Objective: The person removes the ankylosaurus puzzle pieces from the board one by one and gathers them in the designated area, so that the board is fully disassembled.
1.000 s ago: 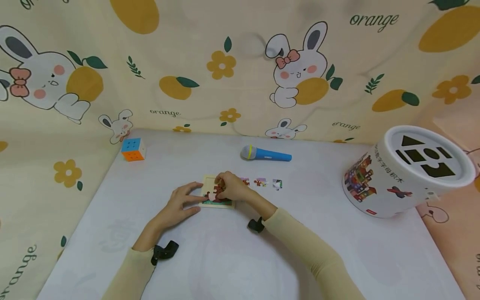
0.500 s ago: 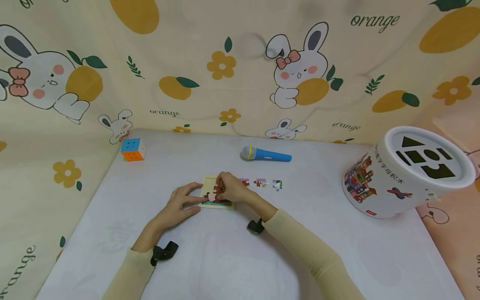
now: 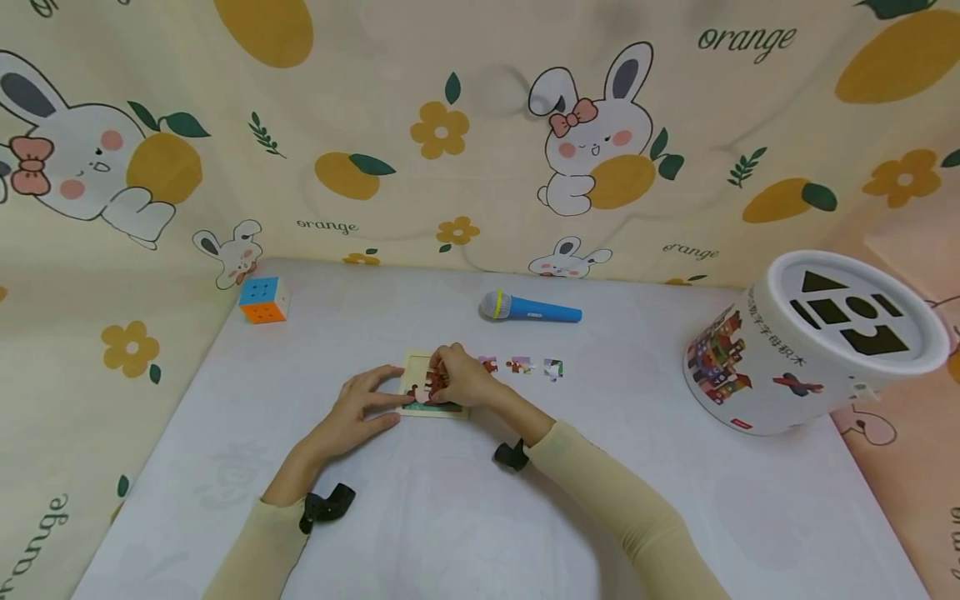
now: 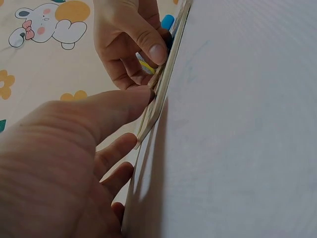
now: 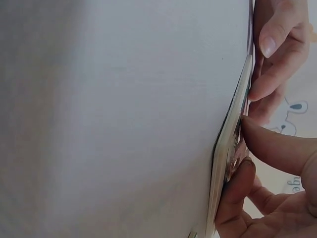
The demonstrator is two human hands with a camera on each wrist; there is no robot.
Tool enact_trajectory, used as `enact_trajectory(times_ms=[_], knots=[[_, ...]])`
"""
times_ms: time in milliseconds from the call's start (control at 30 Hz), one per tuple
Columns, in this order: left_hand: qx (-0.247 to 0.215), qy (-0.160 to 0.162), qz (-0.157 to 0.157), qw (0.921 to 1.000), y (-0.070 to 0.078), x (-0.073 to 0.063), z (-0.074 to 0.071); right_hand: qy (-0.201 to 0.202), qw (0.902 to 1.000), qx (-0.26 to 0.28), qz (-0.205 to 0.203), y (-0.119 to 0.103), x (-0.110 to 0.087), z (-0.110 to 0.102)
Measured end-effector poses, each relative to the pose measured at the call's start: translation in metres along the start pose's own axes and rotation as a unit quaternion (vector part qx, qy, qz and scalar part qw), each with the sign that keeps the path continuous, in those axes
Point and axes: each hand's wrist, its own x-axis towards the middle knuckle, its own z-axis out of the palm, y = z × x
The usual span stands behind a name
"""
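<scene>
A small wooden puzzle board (image 3: 417, 363) with a pale frame lies flat on the table, partly filled with a brown and green picture. My left hand (image 3: 358, 410) rests at its left side, fingers spread, with one fingertip on the picture and others by the board's edge. Over the board's right part, my right hand (image 3: 467, 377) pinches a brown puzzle piece (image 3: 437, 379) down against the board, its outline mostly covered by the fingers. In the right wrist view, the thumb and a finger of the right hand (image 5: 277, 178) press at the board's surface.
Loose puzzle pieces (image 3: 519, 365) lie in a row right of the board. Behind them is a blue toy microphone (image 3: 543, 311). A puzzle cube (image 3: 264, 301) sits at the back left, and a large white bucket (image 3: 802, 358) with a shape-hole lid stands at the right.
The brown piece, raised in my right fingers a second ago, now sits lower against the board. The right fingers shifted slightly; my left hand stays in place.
</scene>
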Motion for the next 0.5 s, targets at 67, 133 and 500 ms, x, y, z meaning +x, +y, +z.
enact_trajectory(times_ms=[67,133,500], knots=[[0.001,0.002,0.004,1.0,0.0004,0.0,0.0001,0.002,1.0,-0.003,-0.001,0.0001,-0.0002,0.0003],[-0.001,0.005,0.006,1.0,0.0011,-0.0002,0.0,0.002,1.0,-0.007,-0.003,0.0002,0.0,0.001],[0.002,0.003,0.0,1.0,-0.0002,-0.0007,0.0008,0.023,0.9995,-0.019,0.008,0.0021,0.0023,0.0062]])
